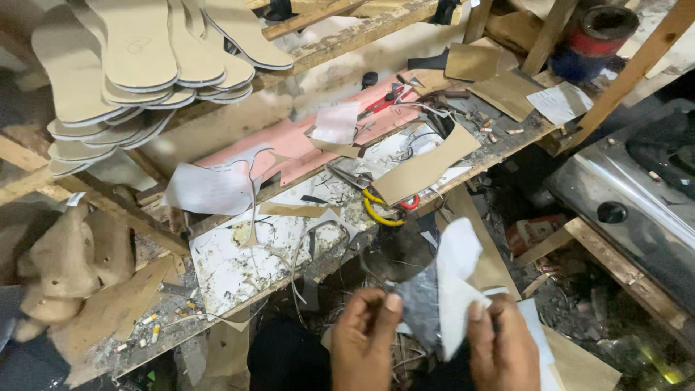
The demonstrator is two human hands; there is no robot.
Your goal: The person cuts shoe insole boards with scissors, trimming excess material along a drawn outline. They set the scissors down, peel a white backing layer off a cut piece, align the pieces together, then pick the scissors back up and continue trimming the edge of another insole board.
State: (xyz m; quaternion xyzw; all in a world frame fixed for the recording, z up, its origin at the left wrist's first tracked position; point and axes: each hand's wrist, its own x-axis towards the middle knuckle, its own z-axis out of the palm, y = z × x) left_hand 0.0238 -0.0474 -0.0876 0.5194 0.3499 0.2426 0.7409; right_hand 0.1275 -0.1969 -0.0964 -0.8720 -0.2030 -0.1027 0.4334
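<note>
Below the workbench [239, 271], left hand [364, 340] and right hand [502, 346] pinch a grey-white sheet [443, 293].

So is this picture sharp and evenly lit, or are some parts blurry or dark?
Head view: uneven light. The white cutting board and the stack of tan shoe insoles are bright and fairly sharp; the floor under the bench is dim. The left hand and right hand, pinching a grey-and-white cut sheet piece, look slightly soft. The steel stove top shows glare.
</note>
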